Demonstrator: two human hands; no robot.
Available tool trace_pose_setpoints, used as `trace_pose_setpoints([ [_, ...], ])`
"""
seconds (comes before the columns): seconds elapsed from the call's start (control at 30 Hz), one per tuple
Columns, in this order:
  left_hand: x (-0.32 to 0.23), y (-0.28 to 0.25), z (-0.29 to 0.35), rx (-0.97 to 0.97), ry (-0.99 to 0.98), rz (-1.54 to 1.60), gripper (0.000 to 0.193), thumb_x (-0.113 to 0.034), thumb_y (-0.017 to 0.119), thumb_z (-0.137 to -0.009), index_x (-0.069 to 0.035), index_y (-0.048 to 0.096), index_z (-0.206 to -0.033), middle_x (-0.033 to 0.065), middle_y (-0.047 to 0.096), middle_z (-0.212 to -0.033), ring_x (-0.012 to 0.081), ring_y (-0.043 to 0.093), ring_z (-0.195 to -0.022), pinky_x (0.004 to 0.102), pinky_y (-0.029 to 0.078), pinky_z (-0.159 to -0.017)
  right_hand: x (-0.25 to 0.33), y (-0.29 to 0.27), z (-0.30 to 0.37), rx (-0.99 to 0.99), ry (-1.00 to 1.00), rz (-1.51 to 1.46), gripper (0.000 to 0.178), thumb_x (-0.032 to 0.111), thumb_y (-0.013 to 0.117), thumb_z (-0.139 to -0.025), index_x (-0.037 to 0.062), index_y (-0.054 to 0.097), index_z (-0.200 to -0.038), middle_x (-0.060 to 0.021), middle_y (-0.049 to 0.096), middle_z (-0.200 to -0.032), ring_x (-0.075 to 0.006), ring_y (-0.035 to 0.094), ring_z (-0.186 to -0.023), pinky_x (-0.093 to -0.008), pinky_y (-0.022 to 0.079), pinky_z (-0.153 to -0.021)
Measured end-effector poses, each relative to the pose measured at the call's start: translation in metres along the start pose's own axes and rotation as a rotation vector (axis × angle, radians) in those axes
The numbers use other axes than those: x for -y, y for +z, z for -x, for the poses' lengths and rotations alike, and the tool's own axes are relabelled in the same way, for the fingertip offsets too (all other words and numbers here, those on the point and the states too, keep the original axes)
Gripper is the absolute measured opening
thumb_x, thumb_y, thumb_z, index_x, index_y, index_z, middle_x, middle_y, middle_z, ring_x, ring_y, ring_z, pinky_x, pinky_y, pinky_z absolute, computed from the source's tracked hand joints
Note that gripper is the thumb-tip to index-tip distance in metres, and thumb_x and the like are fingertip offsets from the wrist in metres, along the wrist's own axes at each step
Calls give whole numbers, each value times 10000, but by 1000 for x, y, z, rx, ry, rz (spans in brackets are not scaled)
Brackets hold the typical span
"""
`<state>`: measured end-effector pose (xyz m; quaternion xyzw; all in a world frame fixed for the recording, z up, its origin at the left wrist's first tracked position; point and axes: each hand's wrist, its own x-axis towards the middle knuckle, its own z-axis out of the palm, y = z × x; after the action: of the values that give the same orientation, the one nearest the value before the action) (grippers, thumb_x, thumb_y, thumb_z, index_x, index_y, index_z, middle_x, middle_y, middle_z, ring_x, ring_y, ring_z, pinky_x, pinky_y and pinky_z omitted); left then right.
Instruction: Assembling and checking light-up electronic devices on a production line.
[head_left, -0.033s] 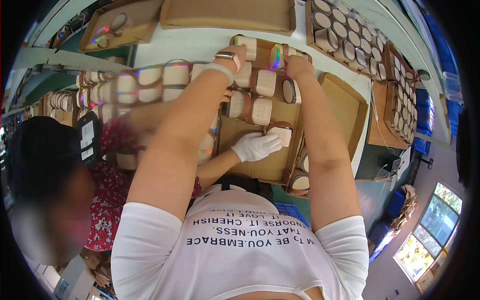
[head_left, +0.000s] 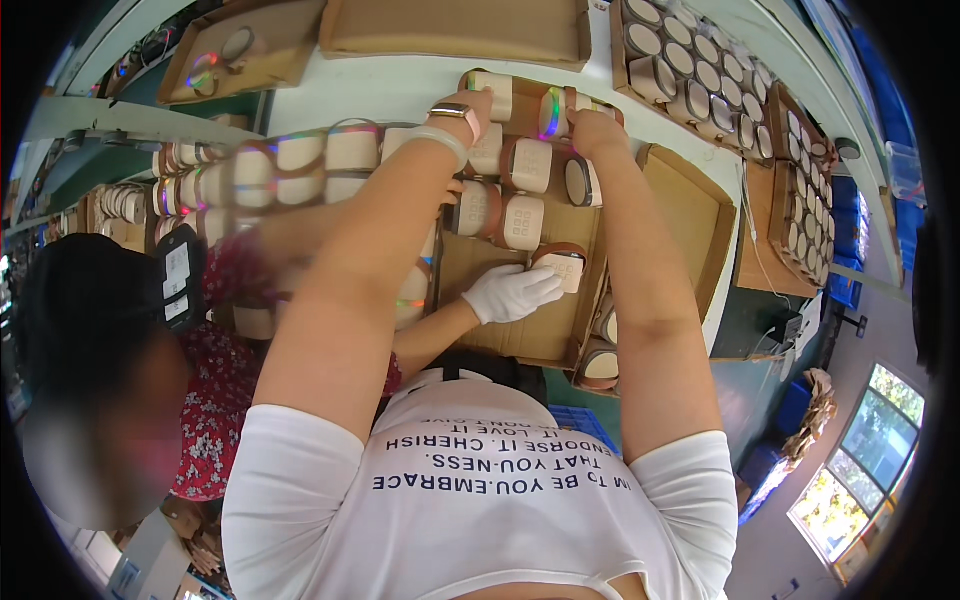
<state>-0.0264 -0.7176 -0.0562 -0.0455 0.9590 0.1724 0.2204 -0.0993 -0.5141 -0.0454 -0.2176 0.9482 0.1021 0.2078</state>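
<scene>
At the far end of a shallow cardboard tray (head_left: pixel 530 338), my left hand (head_left: pixel 468 115), with a wristband on its wrist, closes on a cream rounded device (head_left: pixel 492 97), which looks like a small speaker. To its right, my right hand (head_left: pixel 597 130) grips a similar device with a brown strap (head_left: pixel 553 112) and a rainbow-lit edge. My fingertips are partly hidden. Nearer me in the tray are more such devices: one with a pattern of small squares (head_left: pixel 531 165), another like it (head_left: pixel 523 222), and one standing by the right wall (head_left: pixel 583 183).
A co-worker's white-gloved hand (head_left: pixel 513 294) touches a strapped device (head_left: pixel 560 268) in the tray. That person's black cap (head_left: pixel 85 300) is at left, beside rows of lit devices (head_left: pixel 300 152). Full boxes (head_left: pixel 700 70) stand far right; another cardboard tray (head_left: pixel 680 215) is beside my right forearm.
</scene>
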Motion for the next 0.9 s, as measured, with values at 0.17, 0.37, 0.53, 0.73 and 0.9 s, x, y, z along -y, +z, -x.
trace_pose_setpoints([
  [0.17,-14,-1,4,-11,-28,0,566,-68,517,-860,-44,276,-1371,188,560,-1149,335,577,-1002,410,486,-842,-10,7,-2,-18,-3,-8,297,187,411,-901,123,570,-1144,-103,628,-1073,-269,582,-1029,-400,462,-859],
  [0.37,-25,7,-1,12,-66,61,444,-171,380,-939,-49,303,-1359,174,522,-1221,328,572,-1016,417,464,-881,-26,12,26,-61,21,-95,445,135,447,-854,171,461,-1297,-150,611,-1089,-292,590,-1001,-410,450,-875],
  [0.53,-5,21,-16,-31,-5,60,506,-354,375,-946,-60,328,-1356,150,488,-1281,314,573,-1025,411,459,-894,-41,39,60,-422,25,-675,639,-48,485,-701,86,413,-1321,-277,580,-1044,-336,595,-957,-407,466,-838],
  [0.73,-13,15,-1,-27,-282,574,507,-408,304,-945,-46,449,-1269,212,573,-1134,353,568,-1028,451,422,-915,-47,90,115,-358,119,-687,570,-44,436,-729,60,433,-1289,-220,549,-1162,-373,554,-1015,-385,464,-849],
  [0.9,-19,23,24,-195,-107,164,540,-222,570,-835,-54,366,-1306,223,544,-1133,373,543,-1057,441,458,-879,-48,104,126,-455,-13,-497,509,-17,439,-759,54,415,-1263,-139,417,-1335,-345,500,-1104,-427,467,-854],
])
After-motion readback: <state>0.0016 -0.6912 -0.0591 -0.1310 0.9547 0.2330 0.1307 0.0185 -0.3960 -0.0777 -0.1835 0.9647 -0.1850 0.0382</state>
